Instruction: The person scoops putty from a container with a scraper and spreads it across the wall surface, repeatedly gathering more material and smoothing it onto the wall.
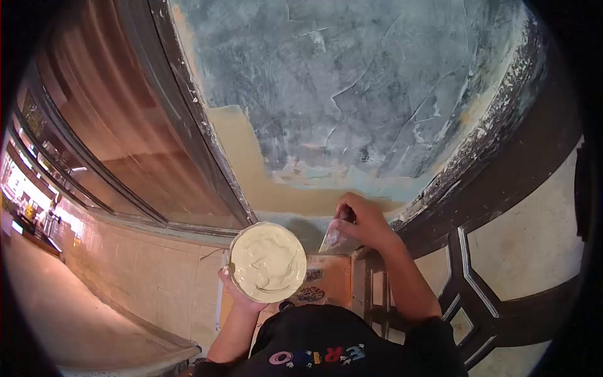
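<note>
My left hand (242, 295) is closed on a round tub (268, 261) of thick cream-coloured paste, holding it from below and at its left side. Swirls mark the paste's surface. In my right hand (361, 223) is a putty knife (333, 236), its blade pointing down and left close to the wall's lower part. Fingers cover most of its handle. In front of me stands a grey-blue wall panel (301, 88) with rough patches. A beige coat (264, 188) runs down its left edge and along its bottom.
Dark frames with chipped paint (502, 113) border the panel. Left is a glazed door or window (125, 138) with reddish-brown curtain behind it. A stained orange-brown board (336, 276) lies below, near my body. Dark panelled woodwork (483, 283) stands at right; a counter (34, 235) shows far left.
</note>
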`<state>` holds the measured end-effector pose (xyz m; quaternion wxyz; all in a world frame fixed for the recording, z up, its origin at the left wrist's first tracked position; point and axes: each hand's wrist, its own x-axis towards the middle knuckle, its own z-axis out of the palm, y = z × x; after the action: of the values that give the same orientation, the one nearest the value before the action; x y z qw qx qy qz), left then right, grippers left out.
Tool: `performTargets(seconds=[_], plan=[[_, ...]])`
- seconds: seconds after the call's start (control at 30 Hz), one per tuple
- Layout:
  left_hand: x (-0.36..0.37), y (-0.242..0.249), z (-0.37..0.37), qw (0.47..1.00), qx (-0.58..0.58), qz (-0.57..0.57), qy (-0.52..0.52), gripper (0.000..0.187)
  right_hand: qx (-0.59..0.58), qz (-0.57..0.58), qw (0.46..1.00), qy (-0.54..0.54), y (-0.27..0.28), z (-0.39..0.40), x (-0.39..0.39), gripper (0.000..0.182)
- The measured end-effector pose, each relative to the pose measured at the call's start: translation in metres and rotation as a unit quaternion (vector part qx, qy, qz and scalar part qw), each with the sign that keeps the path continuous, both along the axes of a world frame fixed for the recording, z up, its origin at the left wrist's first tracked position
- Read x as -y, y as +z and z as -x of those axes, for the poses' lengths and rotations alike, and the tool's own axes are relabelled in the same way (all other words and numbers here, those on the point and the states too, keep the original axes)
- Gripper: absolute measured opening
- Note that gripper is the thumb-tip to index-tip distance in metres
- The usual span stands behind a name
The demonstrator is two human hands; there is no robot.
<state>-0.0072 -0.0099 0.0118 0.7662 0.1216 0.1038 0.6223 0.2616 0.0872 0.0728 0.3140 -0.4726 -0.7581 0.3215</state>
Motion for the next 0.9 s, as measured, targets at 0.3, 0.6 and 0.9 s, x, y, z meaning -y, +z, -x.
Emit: performTargets(seconds=[0.3, 0.6, 0.9], plan=[[0.001, 0.029, -0.02, 0.995, -0.058, -0.017, 0.083, 0.095, -0.032, -0.18, 0.982, 0.053, 0.041, 0.025, 0.027, 0.025], [0.0, 0.054, -0.028, 0.989, -0.094, -0.049, 0.1, 0.105, 0.131, -0.394, 0.905, 0.091, 0.042, 0.034, 0.035, 0.022], [0.003, 0.052, -0.028, 0.995, -0.078, -0.039, -0.053, 0.108, 0.207, -0.552, 0.796, 0.133, 0.065, 0.033, 0.018, 0.018]])
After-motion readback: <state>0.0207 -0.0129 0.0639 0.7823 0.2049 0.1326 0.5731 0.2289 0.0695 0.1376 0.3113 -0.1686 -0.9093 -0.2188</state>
